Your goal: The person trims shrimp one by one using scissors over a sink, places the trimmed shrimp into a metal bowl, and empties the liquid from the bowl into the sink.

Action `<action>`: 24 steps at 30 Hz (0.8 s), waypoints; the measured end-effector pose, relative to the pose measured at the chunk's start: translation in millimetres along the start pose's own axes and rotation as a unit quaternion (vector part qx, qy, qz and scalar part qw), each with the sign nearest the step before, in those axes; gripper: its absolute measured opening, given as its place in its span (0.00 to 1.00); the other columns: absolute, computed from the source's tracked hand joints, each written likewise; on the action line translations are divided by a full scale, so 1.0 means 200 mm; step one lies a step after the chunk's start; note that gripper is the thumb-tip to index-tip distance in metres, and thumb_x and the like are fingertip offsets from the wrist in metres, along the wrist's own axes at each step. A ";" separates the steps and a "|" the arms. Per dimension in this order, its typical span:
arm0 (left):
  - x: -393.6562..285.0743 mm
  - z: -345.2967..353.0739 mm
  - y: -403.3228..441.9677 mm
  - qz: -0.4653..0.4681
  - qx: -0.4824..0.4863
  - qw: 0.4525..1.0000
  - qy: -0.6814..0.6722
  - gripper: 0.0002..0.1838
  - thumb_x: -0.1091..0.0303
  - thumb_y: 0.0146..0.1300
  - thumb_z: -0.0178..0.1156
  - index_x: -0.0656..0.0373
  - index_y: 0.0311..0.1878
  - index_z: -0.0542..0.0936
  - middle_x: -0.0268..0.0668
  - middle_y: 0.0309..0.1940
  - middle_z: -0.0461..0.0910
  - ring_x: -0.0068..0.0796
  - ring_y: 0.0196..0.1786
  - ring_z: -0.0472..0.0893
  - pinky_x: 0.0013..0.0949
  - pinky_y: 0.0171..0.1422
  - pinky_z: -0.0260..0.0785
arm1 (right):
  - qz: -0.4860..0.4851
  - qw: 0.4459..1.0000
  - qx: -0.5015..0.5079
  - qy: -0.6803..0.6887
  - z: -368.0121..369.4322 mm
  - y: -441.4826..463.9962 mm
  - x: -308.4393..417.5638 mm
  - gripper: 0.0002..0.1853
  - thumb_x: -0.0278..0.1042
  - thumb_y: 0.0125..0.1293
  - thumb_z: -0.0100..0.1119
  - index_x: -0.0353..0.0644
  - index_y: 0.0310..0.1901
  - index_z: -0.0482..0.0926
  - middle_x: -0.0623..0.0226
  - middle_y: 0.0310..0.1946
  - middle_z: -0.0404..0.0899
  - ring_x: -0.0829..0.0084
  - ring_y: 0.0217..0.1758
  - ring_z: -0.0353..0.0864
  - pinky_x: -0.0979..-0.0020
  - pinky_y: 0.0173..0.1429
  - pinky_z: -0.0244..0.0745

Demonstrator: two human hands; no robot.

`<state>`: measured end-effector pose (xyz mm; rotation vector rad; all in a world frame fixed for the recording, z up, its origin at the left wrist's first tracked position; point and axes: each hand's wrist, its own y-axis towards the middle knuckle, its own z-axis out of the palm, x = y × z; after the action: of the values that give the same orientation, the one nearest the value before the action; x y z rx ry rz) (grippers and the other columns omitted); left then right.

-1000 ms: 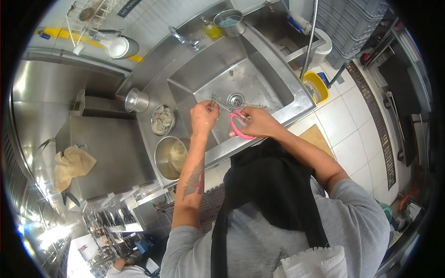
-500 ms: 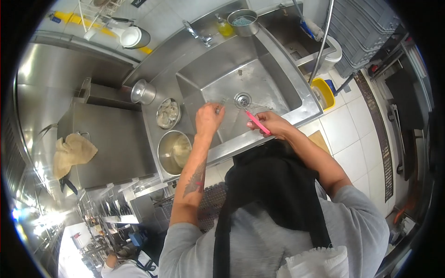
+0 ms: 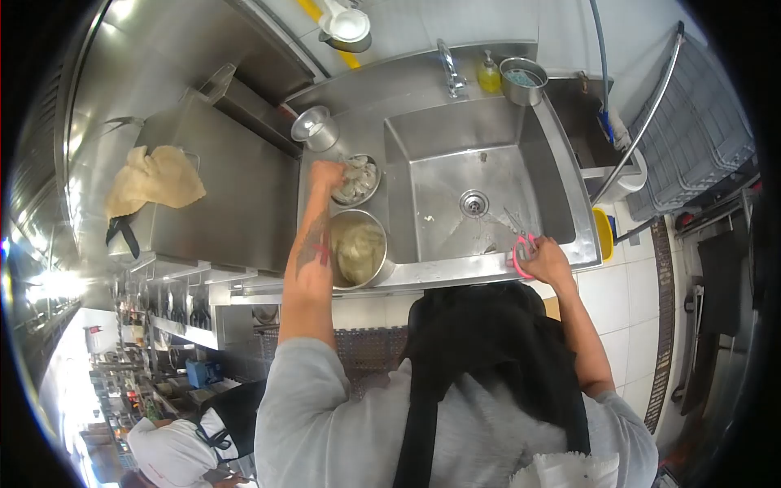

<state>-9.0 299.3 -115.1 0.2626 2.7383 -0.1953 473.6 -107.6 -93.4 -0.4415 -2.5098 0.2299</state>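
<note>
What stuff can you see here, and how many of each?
Sink: one, silver, centre
Faucet: one, silver, sink's back
Pump bottle: one, yellow, beside faucet
Metal pots: three, silver, around sink's edges
Bowl of pale pieces: one, silver, sink's left
Scissors: one pair, pink-handled, sink's front right
Bucket: one, yellow, right of sink
Crates: several, grey, upper right
Cloth: one, tan, left
Floor tiles: several, white, right
Co-worker: one, white top, lower left
Left hand: one, at bowl
Right hand: one, holding scissors
</note>
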 end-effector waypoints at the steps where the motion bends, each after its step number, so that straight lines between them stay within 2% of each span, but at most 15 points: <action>1: -0.08 -0.03 -0.04 0.002 -0.003 1.000 -0.006 0.18 0.54 0.60 0.74 0.62 0.41 0.90 0.48 0.32 0.89 0.43 0.35 0.89 0.40 0.43 0.80 | -0.003 1.000 0.000 0.011 0.02 0.00 0.01 0.43 0.62 0.43 0.83 0.26 0.48 0.82 0.41 0.47 0.83 0.46 0.56 0.83 0.54 0.60 0.79; 3: -0.28 -0.08 -0.10 -0.189 0.033 0.956 -0.221 0.15 0.57 0.61 0.72 0.60 0.42 0.90 0.50 0.33 0.89 0.46 0.37 0.89 0.41 0.45 0.80 | -0.008 1.000 -0.022 0.004 0.05 -0.03 0.07 0.43 0.61 0.43 0.83 0.26 0.46 0.82 0.41 0.46 0.84 0.46 0.55 0.84 0.54 0.59 0.79; 4: -0.28 -0.09 -0.09 -0.187 0.033 0.955 -0.227 0.15 0.57 0.61 0.72 0.60 0.42 0.90 0.50 0.33 0.89 0.46 0.37 0.89 0.41 0.45 0.80 | 0.010 1.000 -0.009 0.016 0.05 -0.05 0.12 0.43 0.61 0.42 0.83 0.25 0.46 0.82 0.40 0.46 0.84 0.46 0.54 0.84 0.55 0.59 0.79; 6: -0.24 -0.09 -0.10 -0.066 -0.132 0.989 0.027 0.14 0.60 0.61 0.72 0.59 0.44 0.90 0.50 0.35 0.89 0.45 0.39 0.89 0.43 0.47 0.80 | 0.028 0.999 0.013 0.032 0.07 -0.07 0.18 0.41 0.60 0.43 0.83 0.26 0.44 0.82 0.41 0.44 0.84 0.45 0.51 0.85 0.56 0.57 0.79; 7: -0.21 -0.10 -0.14 -0.072 -0.127 0.989 0.022 0.14 0.60 0.61 0.72 0.59 0.44 0.90 0.50 0.35 0.89 0.45 0.39 0.89 0.43 0.47 0.80 | 0.031 0.999 0.018 0.024 0.07 -0.09 0.22 0.41 0.60 0.43 0.83 0.26 0.44 0.82 0.41 0.44 0.84 0.45 0.51 0.85 0.56 0.57 0.79; 9: -0.15 -0.16 -0.21 -0.024 -0.271 0.958 -0.086 0.15 0.60 0.61 0.73 0.59 0.46 0.89 0.48 0.36 0.89 0.44 0.41 0.89 0.44 0.46 0.80 | 0.074 0.995 0.046 0.055 0.06 -0.13 0.31 0.38 0.58 0.44 0.84 0.28 0.44 0.81 0.42 0.44 0.84 0.46 0.50 0.85 0.57 0.56 0.79; 12: -0.28 -0.37 -0.60 -0.034 -0.189 0.972 -0.132 0.13 0.61 0.62 0.71 0.56 0.46 0.90 0.47 0.36 0.89 0.42 0.41 0.89 0.43 0.48 0.80 | 0.044 0.994 -0.053 0.088 0.11 -0.20 0.32 0.34 0.53 0.50 0.82 0.30 0.45 0.79 0.50 0.40 0.84 0.55 0.45 0.86 0.60 0.50 0.78; 14: -0.23 -0.31 -0.78 -0.037 -0.149 0.979 -0.135 0.13 0.61 0.62 0.71 0.55 0.47 0.90 0.47 0.36 0.89 0.42 0.41 0.89 0.43 0.49 0.80 | 0.046 0.985 -0.048 0.157 -0.03 -0.26 0.48 0.31 0.51 0.54 0.81 0.32 0.46 0.79 0.55 0.38 0.83 0.60 0.43 0.85 0.62 0.48 0.78; 16: -0.20 -0.20 -0.93 -0.012 0.005 0.986 -0.165 0.11 0.63 0.61 0.70 0.52 0.46 0.90 0.47 0.36 0.89 0.43 0.42 0.89 0.43 0.50 0.81 | 0.057 0.971 -0.046 0.227 -0.04 -0.27 0.55 0.28 0.48 0.58 0.79 0.33 0.47 0.79 0.61 0.36 0.82 0.65 0.40 0.83 0.64 0.45 0.77; 17: -0.16 -0.11 -0.97 -0.013 0.009 0.986 -0.167 0.11 0.63 0.61 0.70 0.52 0.46 0.90 0.47 0.36 0.89 0.43 0.42 0.89 0.43 0.50 0.81 | 0.017 0.956 -0.114 0.270 0.00 -0.25 0.56 0.25 0.50 0.61 0.77 0.37 0.46 0.80 0.65 0.33 0.80 0.69 0.36 0.81 0.67 0.41 0.76; 19: -0.10 0.06 -0.96 0.058 0.131 0.989 -0.040 0.10 0.65 0.58 0.69 0.52 0.44 0.90 0.48 0.36 0.89 0.47 0.44 0.89 0.45 0.48 0.82 | -0.028 0.931 -0.194 0.309 0.13 -0.19 0.49 0.22 0.51 0.64 0.75 0.41 0.45 0.81 0.68 0.30 0.77 0.73 0.32 0.79 0.69 0.37 0.75; 20: -0.13 0.07 -0.96 0.063 0.131 0.988 -0.045 0.10 0.65 0.58 0.69 0.52 0.44 0.90 0.48 0.36 0.89 0.47 0.44 0.89 0.45 0.48 0.82 | 0.111 0.898 -0.061 0.422 0.24 -0.14 0.34 0.23 0.56 0.65 0.72 0.43 0.45 0.81 0.69 0.30 0.77 0.75 0.31 0.77 0.71 0.35 0.73; 21: -0.15 0.10 -0.97 0.066 0.136 0.989 0.007 0.09 0.67 0.58 0.67 0.54 0.42 0.90 0.49 0.36 0.88 0.49 0.45 0.89 0.46 0.49 0.82 | 0.246 0.818 0.076 0.514 0.32 -0.11 0.20 0.24 0.61 0.67 0.70 0.46 0.45 0.80 0.71 0.30 0.77 0.77 0.30 0.75 0.73 0.33 0.71; 23: -0.17 0.13 -0.99 0.066 0.139 0.986 0.057 0.09 0.68 0.58 0.66 0.55 0.40 0.90 0.50 0.36 0.88 0.50 0.46 0.89 0.46 0.49 0.82 | 0.272 0.674 0.224 0.649 0.44 -0.12 0.00 0.28 0.67 0.67 0.66 0.46 0.45 0.79 0.67 0.34 0.78 0.78 0.32 0.74 0.73 0.33 0.72; 24: -0.16 0.14 -0.98 0.078 0.124 0.984 0.099 0.08 0.69 0.56 0.67 0.56 0.38 0.90 0.50 0.37 0.88 0.51 0.46 0.89 0.46 0.49 0.82 | 0.311 0.757 0.159 0.552 0.47 -0.16 0.03 0.28 0.68 0.69 0.64 0.46 0.43 0.77 0.64 0.39 0.79 0.78 0.31 0.75 0.74 0.31 0.71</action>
<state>-10.8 98.6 -108.7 0.5925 2.8703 -0.4916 406.5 -140.7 -158.9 -0.9211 -1.0707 0.4671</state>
